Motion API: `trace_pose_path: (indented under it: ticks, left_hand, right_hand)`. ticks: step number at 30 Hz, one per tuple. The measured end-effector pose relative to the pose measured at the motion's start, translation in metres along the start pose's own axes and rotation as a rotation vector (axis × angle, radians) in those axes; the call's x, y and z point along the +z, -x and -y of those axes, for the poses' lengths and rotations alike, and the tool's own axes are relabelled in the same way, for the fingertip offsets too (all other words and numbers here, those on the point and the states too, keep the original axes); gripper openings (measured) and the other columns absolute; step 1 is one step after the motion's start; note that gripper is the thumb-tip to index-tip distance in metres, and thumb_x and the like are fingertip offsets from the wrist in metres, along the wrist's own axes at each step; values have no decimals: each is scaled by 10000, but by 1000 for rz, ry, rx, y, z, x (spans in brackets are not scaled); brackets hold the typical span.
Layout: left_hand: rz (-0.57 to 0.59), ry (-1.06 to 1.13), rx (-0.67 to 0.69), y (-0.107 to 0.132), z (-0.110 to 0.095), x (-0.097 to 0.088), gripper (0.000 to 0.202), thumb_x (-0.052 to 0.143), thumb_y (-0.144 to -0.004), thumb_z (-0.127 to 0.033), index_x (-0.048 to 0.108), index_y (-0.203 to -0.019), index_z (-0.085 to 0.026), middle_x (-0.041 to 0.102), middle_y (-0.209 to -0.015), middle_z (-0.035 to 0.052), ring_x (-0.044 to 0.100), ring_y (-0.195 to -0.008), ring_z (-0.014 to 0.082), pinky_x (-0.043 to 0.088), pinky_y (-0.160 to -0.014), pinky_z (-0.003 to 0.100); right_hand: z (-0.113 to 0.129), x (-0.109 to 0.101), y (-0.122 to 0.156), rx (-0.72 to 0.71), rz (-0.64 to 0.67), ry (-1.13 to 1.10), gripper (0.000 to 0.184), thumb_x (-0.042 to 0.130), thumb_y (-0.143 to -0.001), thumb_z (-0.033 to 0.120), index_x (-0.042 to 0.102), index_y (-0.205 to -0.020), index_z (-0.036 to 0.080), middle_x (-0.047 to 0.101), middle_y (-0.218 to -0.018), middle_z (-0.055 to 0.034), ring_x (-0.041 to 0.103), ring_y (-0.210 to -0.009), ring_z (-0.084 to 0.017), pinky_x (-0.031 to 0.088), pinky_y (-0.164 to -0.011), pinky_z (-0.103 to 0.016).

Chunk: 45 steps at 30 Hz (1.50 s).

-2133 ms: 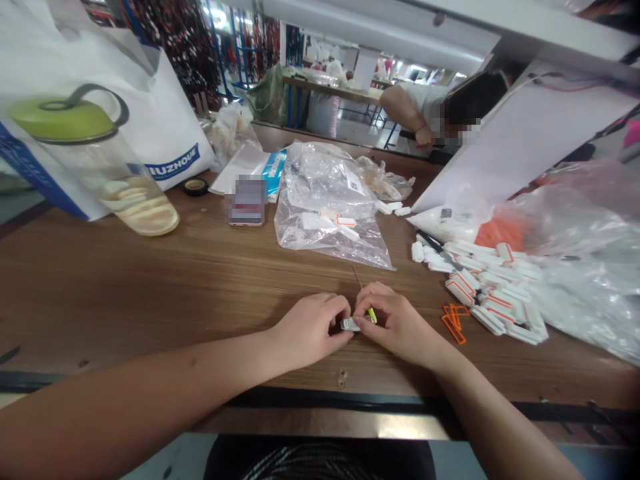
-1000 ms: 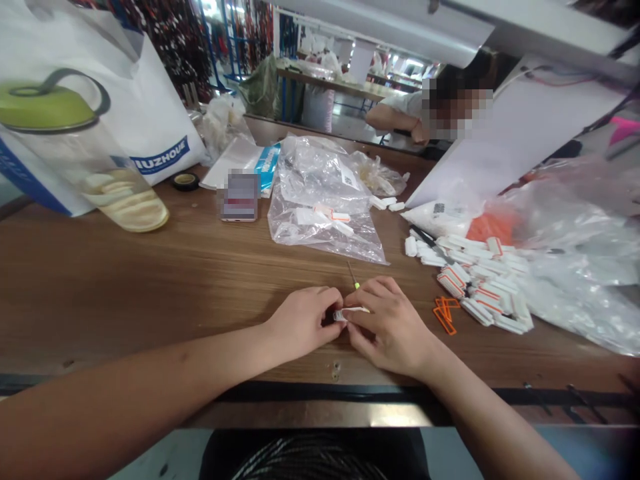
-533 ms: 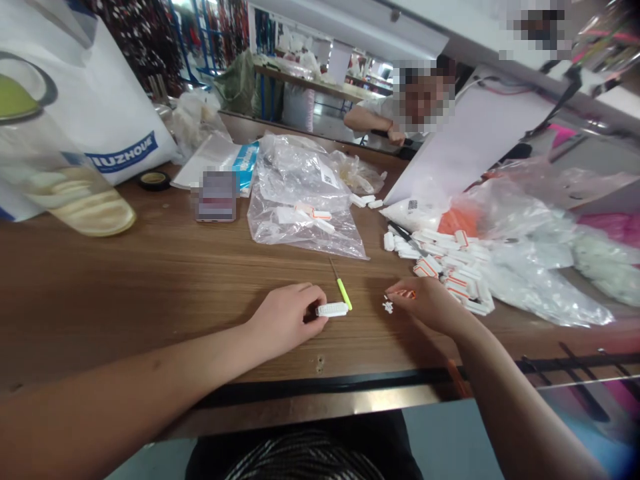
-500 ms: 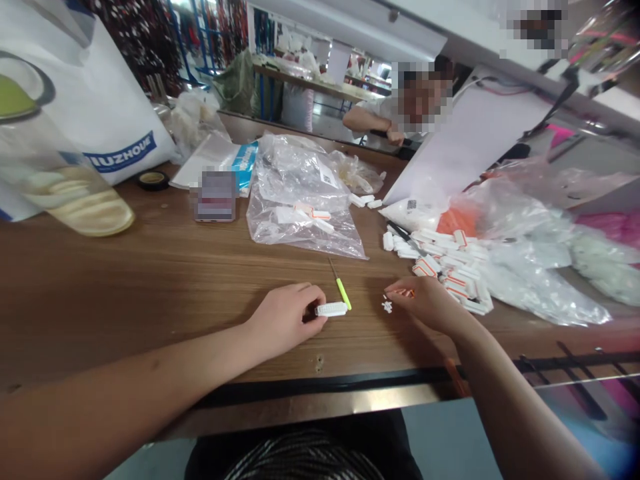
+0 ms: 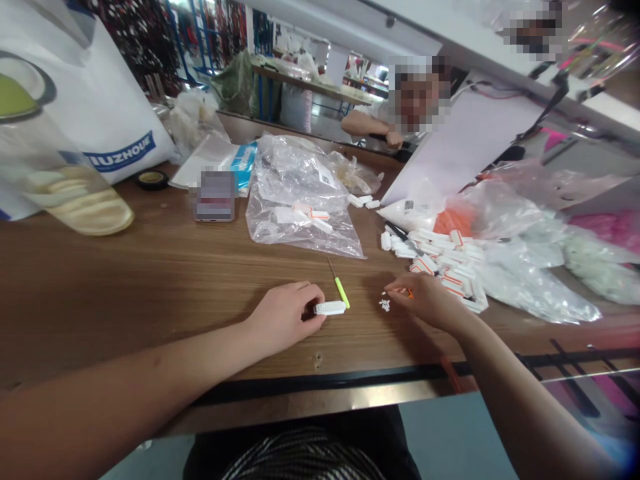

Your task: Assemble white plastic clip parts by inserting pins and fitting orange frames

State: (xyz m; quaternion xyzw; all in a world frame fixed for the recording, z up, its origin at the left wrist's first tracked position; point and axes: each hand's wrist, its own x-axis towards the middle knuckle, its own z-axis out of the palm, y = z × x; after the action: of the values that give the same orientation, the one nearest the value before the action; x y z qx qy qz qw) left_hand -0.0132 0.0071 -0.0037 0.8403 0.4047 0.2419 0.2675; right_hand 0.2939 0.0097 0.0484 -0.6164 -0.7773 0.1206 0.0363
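Note:
My left hand (image 5: 287, 313) pinches a white plastic connector housing (image 5: 330, 308) with a row of small slots, held just above or on the wooden table. Right beside the housing's far end lies a thin pick with a yellow-green handle (image 5: 341, 292). My right hand (image 5: 423, 300) is lowered to the table with thumb and fingers together by a small cluster of tiny white pieces (image 5: 385, 305). Something orange shows under its fingers, and what the fingertips hold is too small to make out. Behind this hand spreads a pile of white housings (image 5: 450, 257), some with orange strips.
Dark tweezers (image 5: 400, 233) lie on the pile. Clear plastic bags (image 5: 530, 227) crowd the right side. A flat clear bag (image 5: 305, 193) holds a few housings. Further left are a phone (image 5: 214, 200), black tape roll (image 5: 153, 180) and jar (image 5: 85, 200). A person (image 5: 370, 127) sits across.
My right hand has shifted slightly at the tiny white pieces, and less orange shows beneath its fingers. The left hand keeps the housing in the same place.

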Motion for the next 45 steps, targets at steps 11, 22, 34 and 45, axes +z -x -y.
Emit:
trace_pose_path:
  ticks: [11,22,34,45]
  left_hand:
    - [5,-9,11,1,-1,-2,71,621,-820,-262,609,-870,-214,591,-755,-21,541,-662,140,398,-624,280]
    - [-1,30,-25,1,-1,0,95,656,-806,-267,622,-883,-223,589,-758,-33,552,-677,140,413,-641,279]
    - [12,6,-12,0,-2,-2,114,660,-808,-284,580,-816,-205,553,-728,-29,535,-668,143,402,-600,279]
    - [33,-2,-34,0,-4,-4,126,651,-821,-310,586,-825,-202,562,-730,-20,551,-694,163,417,-618,290]
  right_hand:
    - [8,14,-2,256,-49,-80,217,611,-797,339,773,-768,198,756,-729,-44,699,-701,-214,480,-622,-292]
    - [87,16,-7,-148,-70,-397,162,620,-841,287,714,-734,211,693,-695,0,621,-686,-155,458,-686,-282]
    - [107,36,-18,-401,-83,-217,120,580,-854,196,637,-748,196,659,-707,34,572,-677,-117,369,-831,-343]
    - [111,25,-15,-511,-80,-100,147,561,-888,168,689,-815,185,657,-719,-4,580,-721,-152,362,-826,-362]
